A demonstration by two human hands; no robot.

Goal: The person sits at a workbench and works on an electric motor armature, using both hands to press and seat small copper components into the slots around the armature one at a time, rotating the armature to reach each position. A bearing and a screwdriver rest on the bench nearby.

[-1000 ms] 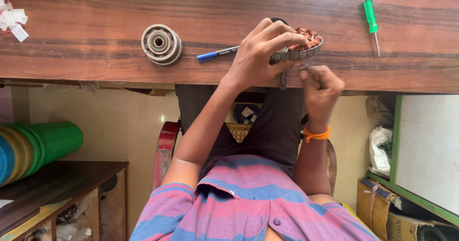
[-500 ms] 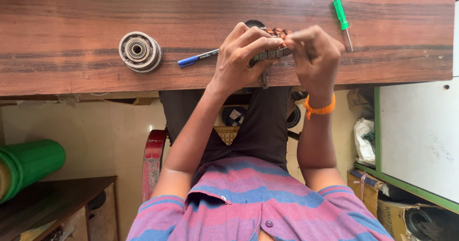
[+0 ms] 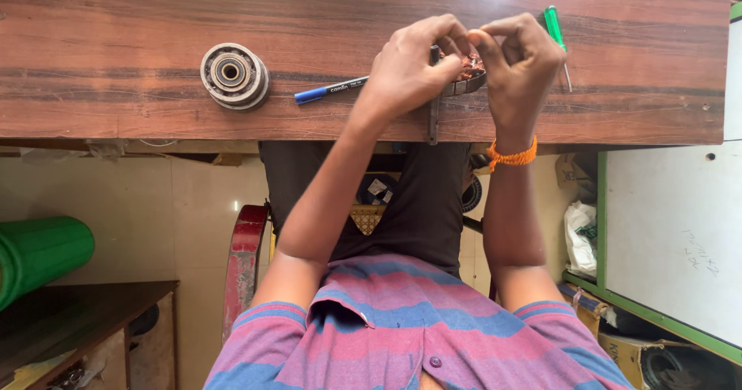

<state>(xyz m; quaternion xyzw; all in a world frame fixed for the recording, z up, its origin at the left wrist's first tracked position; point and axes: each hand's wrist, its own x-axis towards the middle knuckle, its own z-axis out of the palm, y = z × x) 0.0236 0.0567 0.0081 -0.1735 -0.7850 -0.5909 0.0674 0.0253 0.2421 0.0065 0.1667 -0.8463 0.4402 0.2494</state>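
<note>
- Head view: left hand (image 3: pixel 410 65) and right hand (image 3: pixel 519 59) closed together around a round grey metal part with copper-coloured windings (image 3: pixel 468 73), held at the near edge of the wooden surface (image 3: pixel 116 19).
- Lay to the left: a blue pen (image 3: pixel 331 90) and a grey ringed metal disc (image 3: pixel 234 74).
- Lay just right of the right hand: a green-handled screwdriver (image 3: pixel 555 28).

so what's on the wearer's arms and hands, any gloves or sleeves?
No gloves: the left hand and right hand are bare. An orange thread band circles the right wrist. Short sleeves of a pink-and-blue striped shirt; forearms uncovered.
</note>
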